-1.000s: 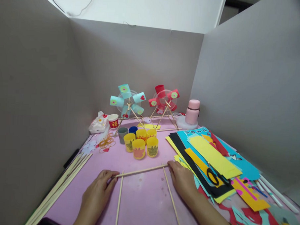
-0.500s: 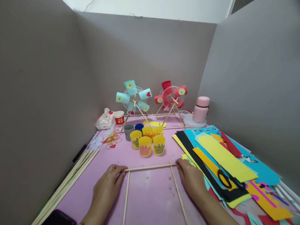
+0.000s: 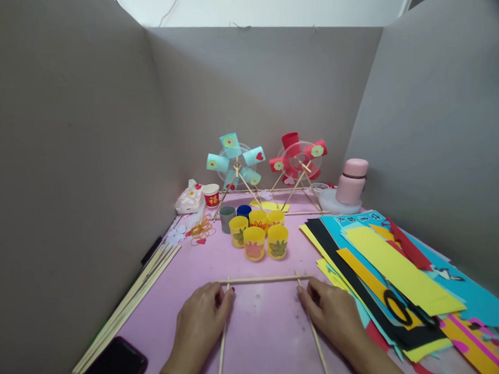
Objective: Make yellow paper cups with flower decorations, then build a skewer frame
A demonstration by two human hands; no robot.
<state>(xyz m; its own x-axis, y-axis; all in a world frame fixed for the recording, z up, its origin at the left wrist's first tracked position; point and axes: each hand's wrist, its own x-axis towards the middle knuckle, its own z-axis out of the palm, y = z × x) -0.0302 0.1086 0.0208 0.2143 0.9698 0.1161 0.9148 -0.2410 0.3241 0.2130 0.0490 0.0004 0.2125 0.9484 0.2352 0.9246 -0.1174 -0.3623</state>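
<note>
A thin wooden stick (image 3: 266,279) lies crosswise over the upper ends of two others, a left stick (image 3: 222,346) and a right stick (image 3: 320,350), which run toward me. My left hand (image 3: 200,320) is closed at the left crossing, its thumb against the left stick and its curled fingers partly hidden. At the other crossing, my right hand (image 3: 333,306) has its fingertips pinched on the right stick, just below the crosswise one. Several yellow paper cups (image 3: 254,243) with leaf shapes stand beyond the sticks.
Spare sticks (image 3: 128,308) and a phone (image 3: 115,360) lie left. Coloured paper (image 3: 399,265) and scissors (image 3: 397,308) spread right. Behind stand a blue pinwheel-like model (image 3: 237,161), a red one (image 3: 301,159) and a pink bottle (image 3: 352,181). Rubber bands (image 3: 201,227) lie back left.
Both hands have moved from the ends of the crosswise stick down to the upper parts of the side sticks. The view has shifted, so things appear farther right.
</note>
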